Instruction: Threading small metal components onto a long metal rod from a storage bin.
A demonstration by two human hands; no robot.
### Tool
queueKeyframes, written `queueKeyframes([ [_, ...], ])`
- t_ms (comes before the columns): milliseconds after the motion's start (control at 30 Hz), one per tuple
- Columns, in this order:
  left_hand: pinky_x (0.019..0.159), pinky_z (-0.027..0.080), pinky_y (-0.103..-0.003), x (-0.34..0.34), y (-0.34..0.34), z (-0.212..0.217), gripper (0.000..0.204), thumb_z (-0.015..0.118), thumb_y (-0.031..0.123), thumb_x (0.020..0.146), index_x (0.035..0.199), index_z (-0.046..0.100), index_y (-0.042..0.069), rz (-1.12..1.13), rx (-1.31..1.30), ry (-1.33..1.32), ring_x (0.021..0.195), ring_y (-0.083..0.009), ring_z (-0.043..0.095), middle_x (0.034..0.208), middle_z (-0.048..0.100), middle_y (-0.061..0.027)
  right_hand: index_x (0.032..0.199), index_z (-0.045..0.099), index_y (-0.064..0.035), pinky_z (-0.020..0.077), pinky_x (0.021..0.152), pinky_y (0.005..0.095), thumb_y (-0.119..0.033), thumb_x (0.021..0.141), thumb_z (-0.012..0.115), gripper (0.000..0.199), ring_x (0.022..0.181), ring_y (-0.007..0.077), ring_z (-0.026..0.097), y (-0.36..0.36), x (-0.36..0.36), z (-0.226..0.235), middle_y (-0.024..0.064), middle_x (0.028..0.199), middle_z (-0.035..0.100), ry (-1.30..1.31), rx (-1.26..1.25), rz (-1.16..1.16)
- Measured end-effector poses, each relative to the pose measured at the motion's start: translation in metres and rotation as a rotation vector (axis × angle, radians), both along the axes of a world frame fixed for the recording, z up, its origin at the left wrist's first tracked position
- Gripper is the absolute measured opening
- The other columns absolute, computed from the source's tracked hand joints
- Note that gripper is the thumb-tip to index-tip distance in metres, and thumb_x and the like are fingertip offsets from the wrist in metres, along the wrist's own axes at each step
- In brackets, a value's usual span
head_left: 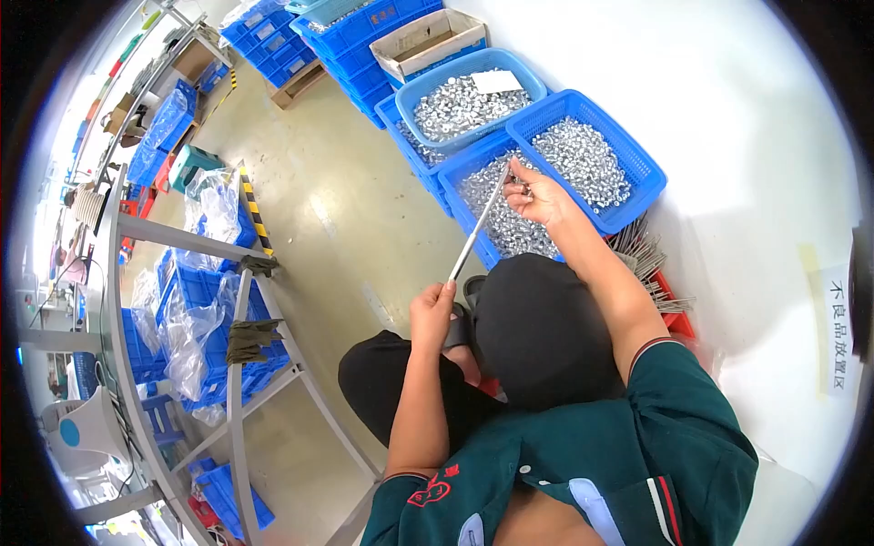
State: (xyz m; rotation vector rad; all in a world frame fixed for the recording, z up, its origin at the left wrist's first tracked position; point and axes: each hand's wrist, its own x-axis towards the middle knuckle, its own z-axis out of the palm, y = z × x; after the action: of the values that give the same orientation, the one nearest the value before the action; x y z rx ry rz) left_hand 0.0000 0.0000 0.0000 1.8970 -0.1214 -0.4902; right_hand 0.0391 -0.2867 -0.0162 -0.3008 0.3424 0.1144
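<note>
A thin metal rod [480,225] slants up and away in front of me. My left hand [431,316] is closed round its near end, above my left knee. At the far end my right hand [539,194] has its fingertips pinched by the rod's tip. Small shiny metal parts [525,189] show between its curled fingers; their exact shape is too small to tell. Below that hand sits a blue crate [466,216] holding many loose, small silver metal parts.
A blue mesh basket [651,173] and a light blue tub [539,86] hold similar parts. Metal rods [637,257] lie in a red bin [678,323] by my right knee. On the left stands a metal frame [238,364]; stacked blue crates [350,45] are farther off.
</note>
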Motion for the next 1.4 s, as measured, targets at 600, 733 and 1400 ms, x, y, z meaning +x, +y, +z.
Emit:
queueKeyframes([
  [600, 0.046, 0.043, -0.029, -0.002, 0.006, 0.014, 0.037, 0.056, 0.032, 0.084, 0.068, 0.056, -0.001, -0.009, 0.174, -0.125, 0.047, -0.0119, 0.052, 0.050, 0.049, -0.0081, 0.084, 0.052, -0.0067, 0.0226, 0.035, 0.0152, -0.015, 0.078, 0.066, 0.018, 0.045, 0.0025, 0.033, 0.000, -0.002, 0.043, -0.0039, 0.059, 0.041, -0.017, -0.683, 0.041],
  [733, 0.046, 0.037, -0.029, -0.001, 0.006, 0.012, 0.037, 0.057, 0.032, 0.083, 0.066, 0.054, -0.001, -0.015, 0.117, -0.084, 0.049, -0.0107, 0.045, 0.050, 0.044, -0.0041, 0.084, 0.052, -0.0063, 0.0221, 0.036, 0.0149, -0.015, 0.077, 0.067, 0.018, 0.044, 0.0023, 0.033, 0.002, -0.002, 0.040, -0.0045, 0.059, 0.041, -0.076, -0.579, -0.016],
  [1400, 0.045, 0.030, -0.024, 0.000, 0.002, 0.001, 0.037, 0.057, 0.033, 0.084, 0.064, 0.053, 0.002, 0.020, 0.001, -0.012, 0.050, -0.0061, 0.038, 0.053, 0.043, 0.0023, 0.092, 0.055, 0.0016, 0.0247, 0.036, 0.0157, -0.015, 0.085, 0.056, 0.018, 0.049, 0.0037, 0.036, 0.012, 0.000, 0.050, 0.0005, 0.067, 0.046, -0.147, -0.572, -0.038],
])
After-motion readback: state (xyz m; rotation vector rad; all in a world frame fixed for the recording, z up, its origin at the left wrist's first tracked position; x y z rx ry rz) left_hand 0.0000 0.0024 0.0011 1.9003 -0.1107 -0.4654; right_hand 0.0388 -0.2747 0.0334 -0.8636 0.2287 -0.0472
